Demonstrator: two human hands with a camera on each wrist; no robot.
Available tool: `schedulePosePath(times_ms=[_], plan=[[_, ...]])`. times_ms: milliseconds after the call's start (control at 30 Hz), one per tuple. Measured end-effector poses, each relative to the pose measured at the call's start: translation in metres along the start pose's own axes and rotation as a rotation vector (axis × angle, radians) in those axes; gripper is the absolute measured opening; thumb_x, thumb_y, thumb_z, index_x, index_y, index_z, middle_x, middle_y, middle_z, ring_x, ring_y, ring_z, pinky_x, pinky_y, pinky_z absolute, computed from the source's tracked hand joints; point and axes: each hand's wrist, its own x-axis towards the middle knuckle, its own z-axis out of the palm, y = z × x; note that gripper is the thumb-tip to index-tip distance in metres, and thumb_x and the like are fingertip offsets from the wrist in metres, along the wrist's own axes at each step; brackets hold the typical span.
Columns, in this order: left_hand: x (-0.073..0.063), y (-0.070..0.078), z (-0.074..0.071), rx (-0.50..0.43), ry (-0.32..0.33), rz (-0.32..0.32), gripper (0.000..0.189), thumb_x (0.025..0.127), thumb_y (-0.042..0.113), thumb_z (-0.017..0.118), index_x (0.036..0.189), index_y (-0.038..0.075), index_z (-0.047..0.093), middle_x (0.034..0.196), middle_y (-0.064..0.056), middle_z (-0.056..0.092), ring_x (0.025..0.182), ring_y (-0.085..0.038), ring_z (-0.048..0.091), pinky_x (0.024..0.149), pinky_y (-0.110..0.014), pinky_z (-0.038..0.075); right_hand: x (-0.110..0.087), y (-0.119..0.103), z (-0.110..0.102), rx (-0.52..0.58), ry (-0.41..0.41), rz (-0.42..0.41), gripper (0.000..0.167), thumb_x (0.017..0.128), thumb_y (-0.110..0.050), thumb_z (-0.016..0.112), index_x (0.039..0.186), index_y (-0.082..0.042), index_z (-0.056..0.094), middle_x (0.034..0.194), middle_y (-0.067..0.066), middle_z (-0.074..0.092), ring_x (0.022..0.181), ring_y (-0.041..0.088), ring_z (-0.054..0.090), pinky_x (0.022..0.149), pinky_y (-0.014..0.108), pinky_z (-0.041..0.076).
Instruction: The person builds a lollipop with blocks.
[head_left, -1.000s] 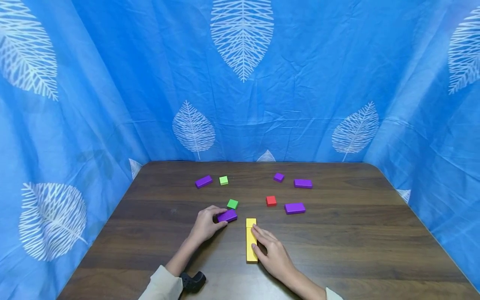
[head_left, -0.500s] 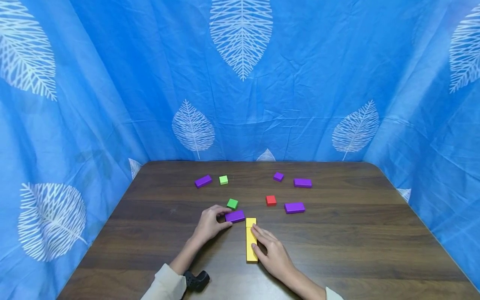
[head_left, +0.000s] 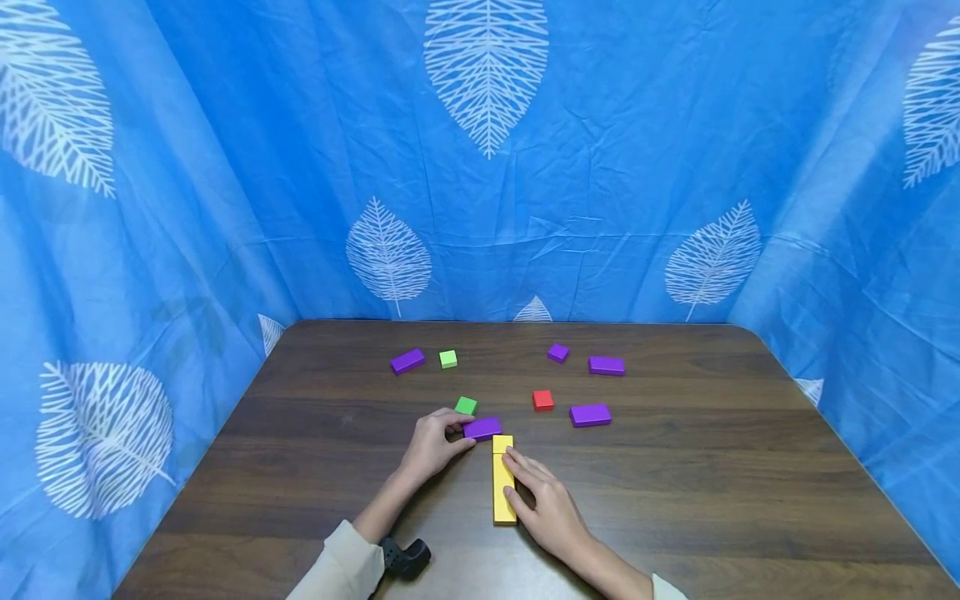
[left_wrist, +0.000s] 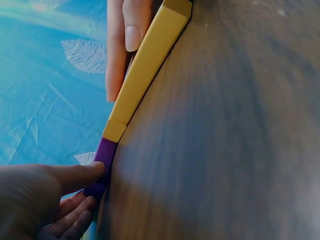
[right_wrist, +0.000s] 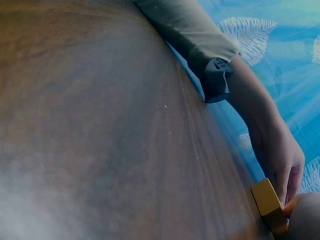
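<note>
Table (head_left: 697,492) of dark brown wood grain, its far corners rounded, with creased blue cloth (head_left: 600,167) printed with white leaves rising behind it and at both sides. Near the far edge lie, from left to right, an oblong purple block (head_left: 407,361), a lime block (head_left: 447,359), a small purple block (head_left: 558,353) and a far-right purple block (head_left: 606,366). Nearer, a red block (head_left: 543,401) and a wide purple block (head_left: 590,415) sit toward the right edge. A green block (head_left: 466,406) crowds the left hand (head_left: 430,444), partly covered by its fingers.

That hand pinches the held purple block (head_left: 483,428), mid-table, by the end toward the left edge. Its other end is close to the small yellow block (head_left: 502,444); whether they touch is unclear. The long yellow block (head_left: 501,504) continues toward the near edge in a straight bar. The right hand (head_left: 546,504) rests extended fingers along its right side, not wrapped round it.

Blocks are smooth, flat-faced, crisp-edged. A black device (head_left: 407,558) curves out below a pale, ribbed sleeve (head_left: 341,562).
</note>
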Motion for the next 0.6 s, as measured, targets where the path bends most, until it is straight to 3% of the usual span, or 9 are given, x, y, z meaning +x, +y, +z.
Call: schedulePosePath(times_ms=[600], plan=[[0.009,0.007,0.017,-0.012,-0.037,0.032,0.029,0.075,0.013,0.077,0.102,0.005,0.07,0.098,-0.007,0.067,0.082,-0.015,0.063,0.072,-0.026,0.052,0.0,0.001,0.0,0.023,0.008,-0.014,0.041,0.083,-0.015,0.068,0.122,-0.003,0.06,0.13,0.007,0.054,0.117,0.021,0.051,0.093,0.041,0.043]])
